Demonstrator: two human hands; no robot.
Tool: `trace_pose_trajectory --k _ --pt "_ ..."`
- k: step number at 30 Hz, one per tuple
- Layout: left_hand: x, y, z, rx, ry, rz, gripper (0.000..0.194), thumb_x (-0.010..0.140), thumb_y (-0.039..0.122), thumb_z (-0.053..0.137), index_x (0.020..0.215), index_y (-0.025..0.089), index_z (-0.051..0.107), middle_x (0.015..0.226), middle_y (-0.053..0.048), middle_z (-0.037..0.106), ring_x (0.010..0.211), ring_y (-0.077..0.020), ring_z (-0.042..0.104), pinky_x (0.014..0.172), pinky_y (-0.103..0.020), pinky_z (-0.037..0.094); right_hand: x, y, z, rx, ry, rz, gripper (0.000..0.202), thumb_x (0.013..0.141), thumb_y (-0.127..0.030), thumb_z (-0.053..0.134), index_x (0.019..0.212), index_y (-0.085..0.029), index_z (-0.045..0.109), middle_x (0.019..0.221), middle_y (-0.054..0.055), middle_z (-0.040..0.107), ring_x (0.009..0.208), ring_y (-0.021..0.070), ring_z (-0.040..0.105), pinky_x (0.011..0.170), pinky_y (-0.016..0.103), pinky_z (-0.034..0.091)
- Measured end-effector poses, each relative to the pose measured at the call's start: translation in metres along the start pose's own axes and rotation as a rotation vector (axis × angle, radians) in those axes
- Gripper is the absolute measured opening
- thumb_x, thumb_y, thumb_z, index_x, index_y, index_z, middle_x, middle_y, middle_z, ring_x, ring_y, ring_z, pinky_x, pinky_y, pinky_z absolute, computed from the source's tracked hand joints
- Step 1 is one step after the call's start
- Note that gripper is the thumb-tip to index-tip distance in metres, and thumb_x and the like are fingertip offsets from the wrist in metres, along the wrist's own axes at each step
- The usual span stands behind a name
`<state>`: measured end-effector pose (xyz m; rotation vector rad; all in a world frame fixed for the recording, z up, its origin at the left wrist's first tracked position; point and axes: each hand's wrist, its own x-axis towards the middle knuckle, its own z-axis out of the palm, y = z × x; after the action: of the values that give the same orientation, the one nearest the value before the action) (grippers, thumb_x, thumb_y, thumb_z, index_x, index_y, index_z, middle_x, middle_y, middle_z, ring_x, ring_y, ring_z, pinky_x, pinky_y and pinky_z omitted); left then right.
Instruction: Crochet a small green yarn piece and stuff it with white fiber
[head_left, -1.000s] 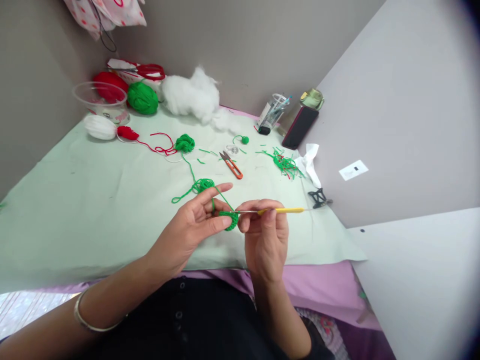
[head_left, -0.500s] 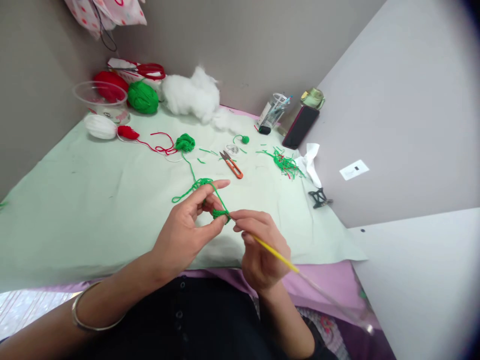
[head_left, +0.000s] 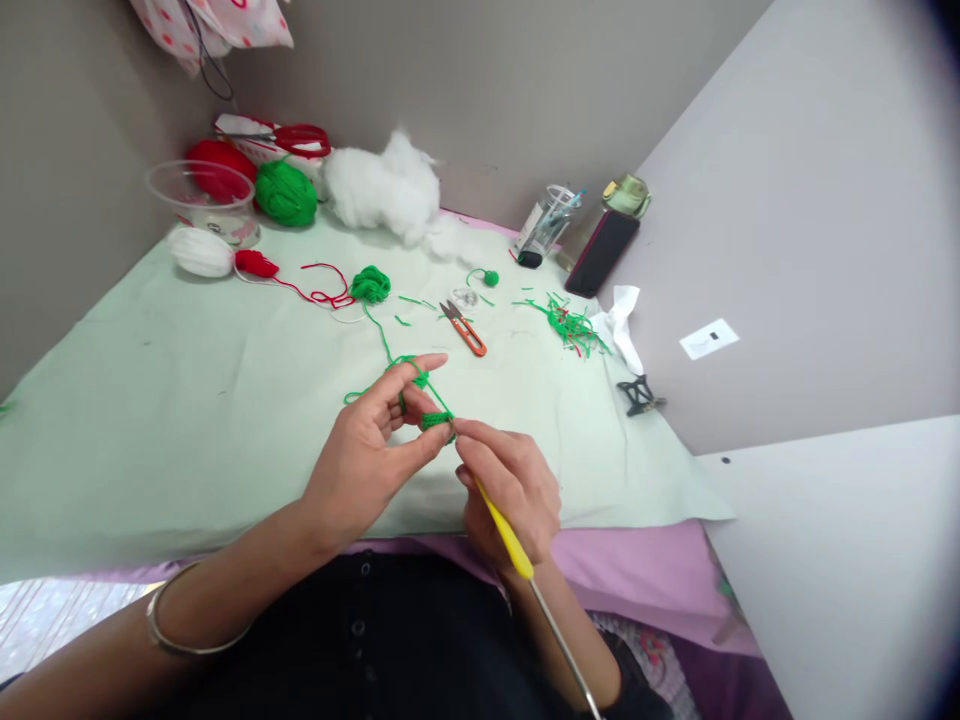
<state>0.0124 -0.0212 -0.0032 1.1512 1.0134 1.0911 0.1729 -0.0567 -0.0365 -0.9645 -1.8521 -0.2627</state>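
Observation:
My left hand (head_left: 367,455) pinches a small green crocheted piece (head_left: 433,421) between thumb and fingers, with green yarn running over its raised index finger. My right hand (head_left: 514,490) is closed around a crochet hook (head_left: 506,530) with a yellow handle and a metal shaft pointing down to the right. The hook's tip meets the green piece, partly hidden by my fingertips. From my left hand a green strand leads back to a small green yarn bundle (head_left: 370,285) on the pale green cloth (head_left: 247,400). Orange thread snips (head_left: 463,329) lie beyond my hands.
At the back left are a clear plastic tub (head_left: 232,225), a green yarn ball (head_left: 286,193), red-handled scissors (head_left: 302,140) and white stuffing (head_left: 382,190). On the right are green yarn scraps (head_left: 574,325), a phone (head_left: 602,253), a clear cup (head_left: 547,225) and a black stand (head_left: 640,396).
My right hand has turned and moved slightly left and down, swinging the hook's rear end from lower right toward the bottom. My left hand and the green piece have shifted slightly left.

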Motion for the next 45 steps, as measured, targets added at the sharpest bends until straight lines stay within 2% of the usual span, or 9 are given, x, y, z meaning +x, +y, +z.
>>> trace_pose_trajectory --k 4,8,11,15,20,25,35,42,45 --pt "-0.001 -0.002 0.001 -0.083 -0.038 -0.044 0.054 0.082 0.022 0.083 0.134 0.024 0.069 0.088 0.003 0.061 0.090 -0.0157 0.062 0.092 -0.029 0.050 -0.003 0.003 0.005 -0.020 0.015 0.017 0.042 0.097 -0.013 0.062 0.134 -0.032 0.065 0.111 0.006 0.082 0.086 0.0194 0.075 0.072 0.034 0.060" --pt "0.000 -0.003 -0.002 -0.403 -0.184 -0.272 0.055 0.081 0.023 0.085 0.135 0.024 0.071 0.088 0.002 0.065 0.085 -0.0136 0.061 0.085 -0.026 0.050 -0.004 0.004 0.007 -0.062 0.080 0.000 0.036 0.095 -0.012 0.067 0.123 -0.033 0.074 0.109 0.006 0.079 0.093 0.0211 0.074 0.074 0.035 0.061" --pt "0.003 -0.001 -0.006 -0.577 -0.231 -0.390 0.044 0.081 0.023 0.086 0.124 0.021 0.078 0.083 0.001 0.062 0.078 -0.0106 0.056 0.078 -0.022 0.049 0.002 0.001 0.002 0.190 0.155 0.181 0.027 0.101 -0.016 0.059 0.118 -0.029 0.075 0.102 0.006 0.078 0.090 0.0211 0.073 0.072 0.037 0.061" --pt "0.005 0.002 -0.006 -0.546 -0.238 -0.335 0.040 0.081 0.021 0.085 0.121 0.022 0.081 0.083 0.001 0.060 0.076 -0.0089 0.052 0.075 -0.019 0.047 0.014 -0.003 -0.003 0.559 0.219 0.532 0.022 0.105 -0.023 0.052 0.102 -0.025 0.073 0.086 0.004 0.074 0.077 0.0180 0.068 0.065 0.034 0.057" --pt "-0.001 -0.001 0.001 -0.395 -0.216 -0.202 0.040 0.085 0.023 0.084 0.124 0.028 0.078 0.089 0.002 0.064 0.089 -0.0129 0.060 0.090 -0.026 0.049 0.015 -0.002 0.003 0.638 0.141 0.532 0.019 0.104 -0.024 0.058 0.102 -0.026 0.077 0.096 0.004 0.078 0.094 0.0194 0.073 0.082 0.037 0.061" --pt "-0.001 0.002 0.002 -0.385 -0.229 -0.226 0.059 0.083 0.021 0.086 0.139 0.026 0.068 0.095 0.001 0.069 0.097 -0.0146 0.063 0.096 -0.028 0.049 0.011 0.000 0.003 0.667 0.133 0.518 0.017 0.102 -0.027 0.062 0.105 -0.028 0.079 0.094 0.004 0.076 0.089 0.0189 0.072 0.076 0.036 0.061" --pt "0.005 -0.004 -0.006 -0.658 -0.416 -0.334 0.042 0.082 0.023 0.082 0.123 0.019 0.081 0.091 -0.002 0.066 0.081 -0.0111 0.055 0.075 -0.021 0.050 0.021 0.012 -0.004 1.159 0.219 0.915 0.018 0.098 -0.037 0.069 0.088 -0.025 0.078 0.077 0.000 0.070 0.060 0.0096 0.058 0.056 0.023 0.050" --pt "-0.001 -0.005 0.000 -0.394 -0.274 -0.150 0.037 0.086 0.025 0.084 0.122 0.031 0.080 0.092 0.001 0.066 0.095 -0.0151 0.062 0.093 -0.027 0.049 0.015 0.002 -0.001 0.932 0.158 0.691 0.015 0.100 -0.028 0.066 0.101 -0.028 0.081 0.096 0.002 0.078 0.081 0.0138 0.066 0.071 0.028 0.053" --pt "-0.001 -0.006 -0.002 -0.329 -0.264 -0.090 0.028 0.093 0.031 0.078 0.121 0.033 0.081 0.090 0.002 0.062 0.089 -0.0123 0.059 0.087 -0.024 0.047 0.015 0.002 -0.001 0.940 0.193 0.733 0.015 0.101 -0.028 0.065 0.101 -0.028 0.080 0.094 0.000 0.079 0.074 0.0108 0.065 0.069 0.026 0.052"
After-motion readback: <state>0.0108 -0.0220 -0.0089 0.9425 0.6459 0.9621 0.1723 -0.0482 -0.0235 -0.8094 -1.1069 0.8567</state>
